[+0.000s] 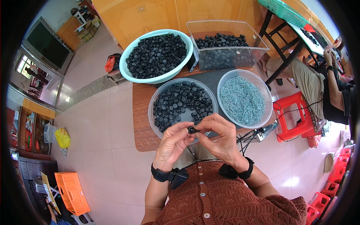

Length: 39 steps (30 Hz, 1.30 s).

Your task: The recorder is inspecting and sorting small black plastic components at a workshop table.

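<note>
Both hands meet over the near edge of a clear round tub (151, 108) of small black plastic caps (182, 100). Between the fingertips sits one small round black plastic cap (191, 130). My left hand (173, 143) pinches it from the left, thumb and fingers closed. My right hand (218, 137) closes thumb and forefinger on its right side; whether a screw is in those fingers cannot be seen. Right of the caps stands a second clear tub (268, 101), full of silvery screws (243, 100).
Behind stand a pale green basin (125, 71) and a clear rectangular bin (258, 56), both holding black caps. All rest on a brown wooden table (142, 135). At right are a red stool (290, 120) and a seated person (333, 86). An orange crate (73, 193) stands lower left.
</note>
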Motion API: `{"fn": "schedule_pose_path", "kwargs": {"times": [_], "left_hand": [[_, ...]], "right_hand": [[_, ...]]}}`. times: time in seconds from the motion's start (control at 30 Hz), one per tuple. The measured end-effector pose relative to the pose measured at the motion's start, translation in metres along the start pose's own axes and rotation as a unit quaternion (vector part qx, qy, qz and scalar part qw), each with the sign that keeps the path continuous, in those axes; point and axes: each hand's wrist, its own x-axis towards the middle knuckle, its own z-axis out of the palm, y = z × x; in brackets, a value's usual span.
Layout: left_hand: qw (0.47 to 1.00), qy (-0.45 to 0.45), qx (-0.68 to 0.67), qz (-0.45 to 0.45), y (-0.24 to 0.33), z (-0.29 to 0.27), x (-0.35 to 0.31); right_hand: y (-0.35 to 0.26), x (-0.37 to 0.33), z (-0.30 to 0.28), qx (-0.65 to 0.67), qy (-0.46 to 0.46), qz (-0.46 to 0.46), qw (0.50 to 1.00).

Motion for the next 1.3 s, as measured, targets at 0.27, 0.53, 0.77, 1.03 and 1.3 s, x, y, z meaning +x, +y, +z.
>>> {"fn": "schedule_pose_path", "kwargs": {"times": [0.27, 0.53, 0.77, 1.03, 1.3], "left_hand": [[1.000, 0.006, 0.018, 0.001, 0.0004, 0.0016, 0.0006], [0.999, 0.003, 0.032, -0.003, 0.0015, 0.0011, 0.0012], [1.000, 0.001, 0.018, -0.012, 0.0009, 0.0006, 0.0016], [0.999, 0.012, 0.033, -0.008, 0.0006, 0.0011, 0.0017], [0.998, 0.009, 0.056, -0.002, 0.0016, 0.0011, 0.0012]], "right_hand": [[0.0023, -0.0004, 0.0004, -0.014, -0.004, 0.001, 1.000], [0.0014, -0.0005, -0.0003, -0.027, 0.001, -0.009, 1.000], [0.0025, -0.0003, 0.0012, -0.010, 0.018, -0.013, 1.000], [0.0037, 0.0001, 0.0030, -0.012, 0.012, -0.016, 1.000], [-0.0011, 0.0011, 0.0010, -0.047, 0.004, -0.019, 0.999]]}}
